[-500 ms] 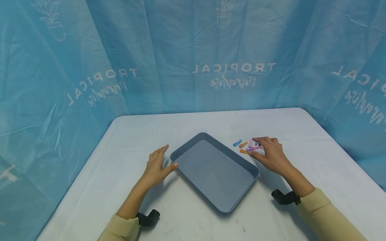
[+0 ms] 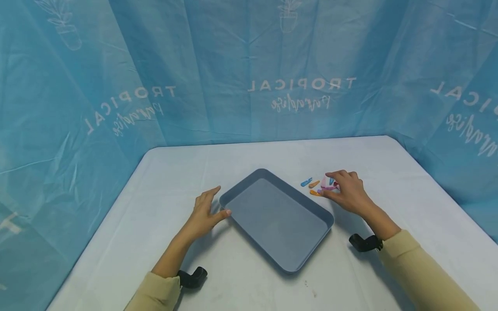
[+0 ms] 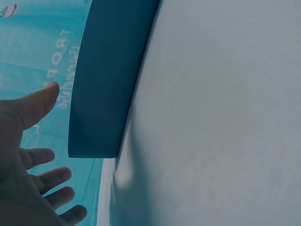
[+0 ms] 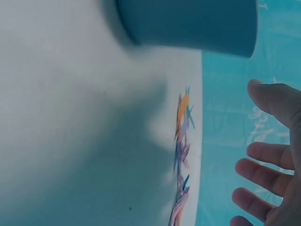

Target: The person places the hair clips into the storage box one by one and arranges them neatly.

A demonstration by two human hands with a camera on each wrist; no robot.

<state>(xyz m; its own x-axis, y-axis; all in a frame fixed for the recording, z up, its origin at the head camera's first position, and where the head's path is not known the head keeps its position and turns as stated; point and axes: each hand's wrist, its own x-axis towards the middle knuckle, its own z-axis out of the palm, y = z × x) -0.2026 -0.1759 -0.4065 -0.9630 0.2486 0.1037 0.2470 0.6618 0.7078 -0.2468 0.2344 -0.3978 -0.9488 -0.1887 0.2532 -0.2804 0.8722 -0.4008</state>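
Note:
Small colourful hair clips lie in a loose pile on the table, among them a blue clip [image 2: 306, 182], an orange clip [image 2: 315, 193] and pink ones [image 2: 327, 183]. Over the pile's right side hovers my right hand [image 2: 347, 192], thumb and fingers apart and partly hiding the clips. In the right wrist view its spread fingers [image 4: 263, 172] hold nothing, and the clips [image 4: 182, 136] appear beyond. A grey-blue rectangular tray [image 2: 278, 220] sits turned at an angle. My left hand [image 2: 204, 216] is by its left corner, fingers extended, thumb overlapping the rim in the head view.
A white cloth covers the table [image 2: 186, 172]. Behind and at both sides hang blue printed curtains [image 2: 218, 65]. A black camera mount is strapped to each wrist, the left mount [image 2: 192, 278] and the right mount [image 2: 363, 243], both low over the cloth.
My right hand has shifted slightly farther away over the clips. The left hand has edged a little to the right by the tray, while tray and clips stay in place.

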